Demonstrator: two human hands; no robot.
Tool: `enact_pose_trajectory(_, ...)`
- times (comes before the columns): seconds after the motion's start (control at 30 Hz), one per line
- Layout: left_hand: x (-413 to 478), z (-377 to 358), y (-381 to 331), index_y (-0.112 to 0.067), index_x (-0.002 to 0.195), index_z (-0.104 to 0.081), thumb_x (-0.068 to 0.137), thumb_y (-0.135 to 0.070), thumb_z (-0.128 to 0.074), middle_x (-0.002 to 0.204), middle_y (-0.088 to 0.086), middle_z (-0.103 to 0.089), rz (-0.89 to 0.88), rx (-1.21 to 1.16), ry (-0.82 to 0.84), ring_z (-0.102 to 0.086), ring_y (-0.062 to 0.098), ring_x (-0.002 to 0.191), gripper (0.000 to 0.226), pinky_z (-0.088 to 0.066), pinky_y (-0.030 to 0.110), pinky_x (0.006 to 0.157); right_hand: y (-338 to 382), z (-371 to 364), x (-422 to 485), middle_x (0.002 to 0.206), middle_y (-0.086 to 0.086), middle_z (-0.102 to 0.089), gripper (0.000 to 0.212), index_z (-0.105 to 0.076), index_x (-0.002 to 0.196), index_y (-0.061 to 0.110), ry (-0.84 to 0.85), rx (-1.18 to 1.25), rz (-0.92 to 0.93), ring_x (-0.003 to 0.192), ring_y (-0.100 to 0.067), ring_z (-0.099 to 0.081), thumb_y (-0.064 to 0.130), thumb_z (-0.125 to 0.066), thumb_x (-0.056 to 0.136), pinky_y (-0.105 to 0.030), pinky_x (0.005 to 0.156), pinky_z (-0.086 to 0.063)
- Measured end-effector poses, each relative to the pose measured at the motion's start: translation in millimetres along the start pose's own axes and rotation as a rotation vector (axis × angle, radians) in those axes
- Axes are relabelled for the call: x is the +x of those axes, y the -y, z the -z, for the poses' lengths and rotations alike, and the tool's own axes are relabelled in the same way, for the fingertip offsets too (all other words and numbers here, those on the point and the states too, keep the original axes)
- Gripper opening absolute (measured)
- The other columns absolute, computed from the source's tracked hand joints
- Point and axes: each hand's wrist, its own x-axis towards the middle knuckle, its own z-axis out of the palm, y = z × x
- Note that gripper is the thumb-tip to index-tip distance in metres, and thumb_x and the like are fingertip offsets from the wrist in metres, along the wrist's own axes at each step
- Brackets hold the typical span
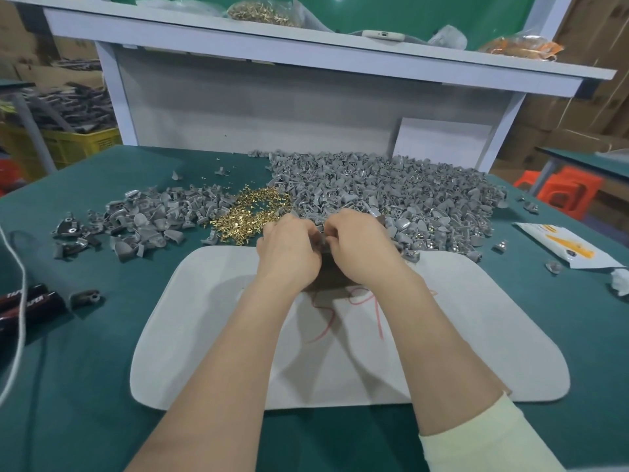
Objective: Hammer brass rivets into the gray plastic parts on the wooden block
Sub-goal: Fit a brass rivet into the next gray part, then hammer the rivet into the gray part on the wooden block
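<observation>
View: head, looking down along your forearms.
Table (pixel 85 369): green top. Its near edge runs off the bottom of the frame and its back edge meets the gray panel under the shelf (pixel 306 52).
Mat (pixel 340 362): white with rounded corners, lying straight in front of you. Its near half carries only your forearms and a red scribble (pixel 323 321), so that is your open room.
Block (pixel 326 279): dark brown, at the far end of the mat, mostly hidden under and between your hands.
Left hand (pixel 289 253): your fingers are curled, tips turned inward onto a gray part (pixel 321 238) above the block.
Right hand (pixel 364 250): fingers curled as well, close against the left, tips at the same gray part. The grip itself is mostly hidden.
Rivets (pixel 255 212): a loose brass heap just beyond your left hand, touching both piles.
Right pile (pixel 391 185): a large spread of gray parts crowding the mat's far right edge, just behind your right hand.
Left pile (pixel 146 223): smaller and looser, off the mat to the left.
Left side: black tubes (pixel 30 301) and a white cord (pixel 17 294) lie near the table's left edge.
Right side: a white-and-orange packet (pixel 571 248) lies past the mat.
On the shelf: a bag of rivets (pixel 265 11) and a phone (pixel 383 35).
</observation>
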Motion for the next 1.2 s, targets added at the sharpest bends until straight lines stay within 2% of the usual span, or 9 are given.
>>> enact_pose_trajectory(0.27,-0.6,-1.3,1.8,-0.023,0.092,-0.069,0.091,-0.018,-0.056,0.113,0.004,-0.059,0.005,0.003,-0.012,-0.048,0.031,0.111,0.015,-0.039,0.036,0.087,0.8,-1.5,-3.5,0.105,-0.006,-0.055,0.013,-0.047,0.085,0.02,-0.001,0.051,-0.043,0.098,-0.025,-0.052,0.009,-0.05,0.091,-0.027,0.07,-0.032)
enact_pose_trajectory(0.4,-2.5,-1.0,2.3,-0.026,0.088,-0.065,0.09,-0.021,-0.057,0.115,0.003,-0.058,0.031,-0.002,0.001,-0.047,0.031,0.113,0.009,-0.038,0.036,0.089,-1.8,-3.6,-6.5,0.104,-0.007,-0.058,0.009,-0.06,0.095,0.013,0.022,0.148,-0.064,0.097,-0.025,-0.053,0.015,-0.052,0.093,-0.032,0.08,-0.041)
enact_pose_trajectory(0.53,-3.1,0.1,1.8,-0.029,0.08,-0.057,0.088,-0.02,-0.057,0.112,0.002,-0.063,0.058,-0.025,-0.018,-0.051,0.029,0.112,0.013,-0.043,0.04,0.094,-14.5,2.2,-8.6,0.104,-0.003,-0.069,0.018,-0.069,0.102,0.014,-0.045,0.46,-0.217,0.095,-0.019,-0.061,0.014,-0.053,0.094,-0.028,0.089,-0.046)
enact_pose_trajectory(0.6,-1.7,0.5,3.4,-0.028,0.08,-0.059,0.088,-0.02,-0.057,0.113,0.001,-0.063,0.074,-0.029,-0.024,-0.051,0.028,0.112,0.012,-0.043,0.04,0.095,-29.4,5.5,-9.5,0.104,-0.004,-0.069,0.02,-0.069,0.101,0.016,-0.136,0.448,-0.385,0.091,-0.02,-0.061,0.016,-0.05,0.095,-0.027,0.083,-0.045)
enact_pose_trajectory(0.7,-0.2,0.0,5.4,-0.029,0.08,-0.059,0.087,-0.022,-0.059,0.113,0.0,-0.063,0.083,-0.041,-0.018,-0.051,0.027,0.113,0.01,-0.043,0.04,0.095,-49.8,7.2,-15.4,0.095,-0.014,-0.068,0.027,-0.066,0.094,0.008,0.048,0.216,-0.589,0.094,-0.03,-0.061,0.028,-0.048,0.096,-0.03,0.076,-0.043)
enact_pose_trajectory(0.8,0.8,-1.6,5.2,-0.028,0.083,-0.063,0.086,-0.028,-0.062,0.111,0.0,-0.064,0.081,-0.049,-0.015,-0.052,0.027,0.113,0.003,-0.044,0.042,0.096,-54.9,5.1,-16.5,0.091,-0.02,-0.063,0.043,-0.066,0.097,-0.003,0.221,0.265,-0.594,0.088,-0.029,-0.058,0.033,-0.043,0.098,-0.03,0.073,-0.041)
enact_pose_trajectory(0.93,0.6,-3.8,6.0,-0.027,0.081,-0.061,0.089,-0.025,-0.06,0.109,-0.001,-0.064,0.076,-0.052,-0.027,-0.053,0.027,0.111,0.008,-0.044,0.043,0.096,-54.1,10.4,-18.2,0.076,-0.015,-0.057,0.044,-0.059,0.074,0.001,0.255,0.282,-0.57,0.069,-0.025,-0.05,0.03,-0.04,0.1,-0.027,0.06,-0.035)
enact_pose_trajectory(1.07,1.7,-4.2,8.7,-0.029,0.077,-0.059,0.089,-0.024,-0.059,0.107,-0.001,-0.065,0.102,-0.037,-0.069,-0.053,0.027,0.11,0.013,-0.044,0.041,0.094,-53.9,16.6,-19.9,0.067,-0.007,-0.058,0.041,-0.042,0.065,0.015,0.093,0.431,-0.588,0.061,-0.021,-0.065,0.038,-0.039,0.1,-0.033,0.058,-0.048)
enact_pose_trajectory(1.2,2.9,-5.0,11.9,-0.027,0.081,-0.061,0.087,-0.026,-0.06,0.107,-0.003,-0.064,0.138,-0.041,-0.114,-0.054,0.027,0.108,0.006,-0.043,0.039,0.093,-48.1,27.0,-21.3,0.091,-0.005,-0.064,0.042,-0.054,0.096,0.016,-0.148,0.397,-0.481,0.08,-0.027,-0.063,0.057,-0.043,0.093,-0.038,0.072,-0.05)
